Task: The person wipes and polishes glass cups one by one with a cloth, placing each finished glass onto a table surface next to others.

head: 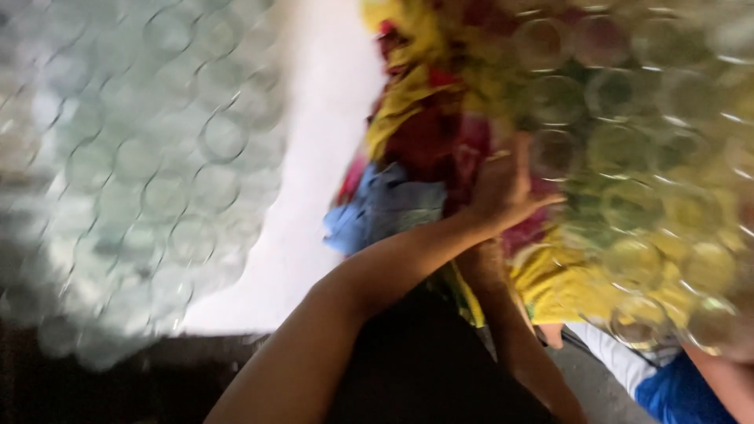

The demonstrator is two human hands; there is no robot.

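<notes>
Left hand, fingers spread flat, presses on a heap of coloured cloth beneath clear glass jars standing mouth-up (blurred). Jars crowd just right of the hand. Right hand is hidden under the left forearm; its state cannot be told.

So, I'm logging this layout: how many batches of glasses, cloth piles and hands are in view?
Batches of clear glasses: 2 (left batch, right batch)
Multicoloured cloth pile: 1
Hands showing: 1 (left hand)
Total: 4
Single glasses are too blurred to count.
</notes>
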